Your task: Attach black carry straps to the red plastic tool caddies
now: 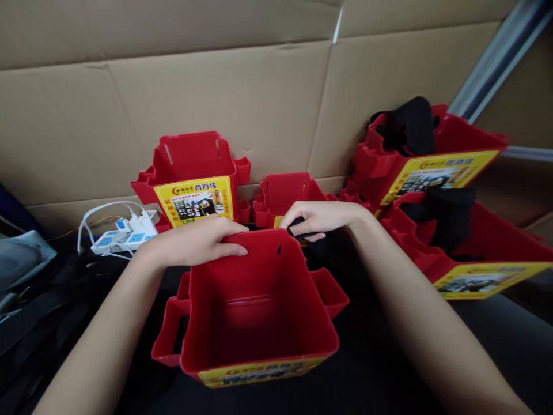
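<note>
Behind everything, a cardboard wall point(242, 98) fills the back. Right side: two red tool boxes with yellow labels, the far one point(432, 155) leaning against the cardboard, the near one point(484, 259) in front of it, black straps point(415, 127) draped on both. Center front, an open red box point(259, 305), empty inside, yellow label on its near edge, side pockets on both flanks. Behind it another labelled red box point(194, 173) upright against the wall, and a smaller red box point(285, 196) beside that. Left hand point(194, 242) lies closed over the center box's far rim, fingers curled onto it. Right hand point(319, 219) just behind the same rim, fingers pinched on a black strap end point(302, 233). White power strip point(125, 233) with plugs at far left.
</note>
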`<state>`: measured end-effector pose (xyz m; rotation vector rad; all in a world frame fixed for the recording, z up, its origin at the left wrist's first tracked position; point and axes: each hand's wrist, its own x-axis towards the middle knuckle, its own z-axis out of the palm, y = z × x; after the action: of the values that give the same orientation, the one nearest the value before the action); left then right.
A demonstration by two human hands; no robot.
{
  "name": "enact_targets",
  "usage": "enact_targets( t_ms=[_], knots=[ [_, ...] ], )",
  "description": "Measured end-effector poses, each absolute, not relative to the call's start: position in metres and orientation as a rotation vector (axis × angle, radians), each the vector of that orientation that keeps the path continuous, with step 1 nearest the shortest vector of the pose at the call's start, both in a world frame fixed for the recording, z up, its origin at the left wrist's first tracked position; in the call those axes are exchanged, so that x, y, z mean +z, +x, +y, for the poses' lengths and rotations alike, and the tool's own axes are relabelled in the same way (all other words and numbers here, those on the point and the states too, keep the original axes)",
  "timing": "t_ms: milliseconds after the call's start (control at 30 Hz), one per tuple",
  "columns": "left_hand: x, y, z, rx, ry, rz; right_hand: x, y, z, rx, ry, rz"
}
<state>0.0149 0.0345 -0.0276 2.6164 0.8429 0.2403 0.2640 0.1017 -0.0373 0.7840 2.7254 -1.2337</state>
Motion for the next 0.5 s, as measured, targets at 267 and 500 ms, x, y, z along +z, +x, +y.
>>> enact_targets(
  t_ms=[267,500],
  knots=[
    [-0.027,0.016,0.032,0.218,2.602,0.901,-0.033,0.256,0.091,-1.097,0.757,2.773],
    [-0.027,0.017,0.030,0.224,2.609,0.919,-0.031,0.255,0.088,-1.039,0.660,2.807]
  ],
)
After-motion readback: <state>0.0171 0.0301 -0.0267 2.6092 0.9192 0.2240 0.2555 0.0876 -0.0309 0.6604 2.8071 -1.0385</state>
